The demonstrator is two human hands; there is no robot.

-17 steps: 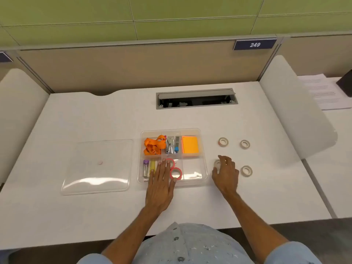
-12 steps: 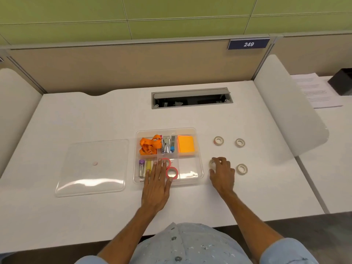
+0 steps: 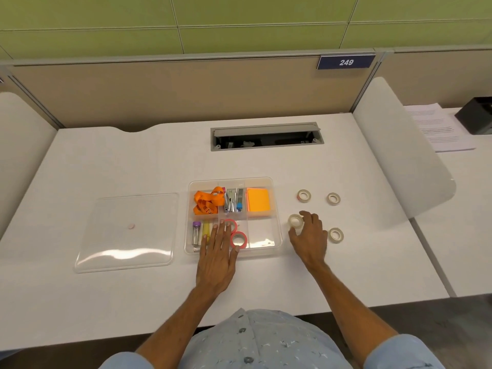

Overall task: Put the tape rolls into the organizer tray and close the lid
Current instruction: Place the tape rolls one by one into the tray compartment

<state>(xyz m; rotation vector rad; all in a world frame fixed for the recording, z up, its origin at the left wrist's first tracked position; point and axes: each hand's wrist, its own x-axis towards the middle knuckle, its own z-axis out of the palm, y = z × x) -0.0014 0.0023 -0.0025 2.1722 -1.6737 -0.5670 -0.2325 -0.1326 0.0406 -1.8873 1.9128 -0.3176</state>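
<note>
A clear organizer tray sits mid-desk, with two red tape rolls in its front middle compartment. My left hand lies flat on the tray's front edge, fingers spread over the front compartments. My right hand curls its fingers around a pale tape roll just right of the tray. Three more pale rolls lie on the desk: one at the back, another beside it, a third right of my hand. The clear lid lies flat, left of the tray.
The tray also holds an orange lanyard, staplers, orange sticky notes and small tubes. An open cable hatch is at the desk's back. White side dividers flank the desk; papers lie to the right.
My right hand has closed its fingers around the nearest pale tape roll. My left hand stays on the tray. The head camera shifted slightly.
</note>
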